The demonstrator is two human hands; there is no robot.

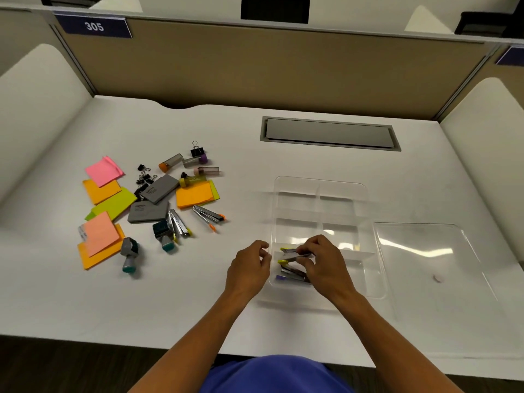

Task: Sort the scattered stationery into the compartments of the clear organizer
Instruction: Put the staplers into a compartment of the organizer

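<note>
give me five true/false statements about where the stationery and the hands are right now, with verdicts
1. The right hand holds a yellow-tipped stapler over the clear organizer's near-left compartment. True.
2. The far compartments of the organizer are full of binder clips. False: they look empty; the binder clips lie on the desk.
3. The sticky notes lie left of the organizer. True.
4. The left hand grips a stamp. False: it holds nothing, beside the organizer's left wall.
5. An orange-tipped stapler lies on the desk. True.
</note>
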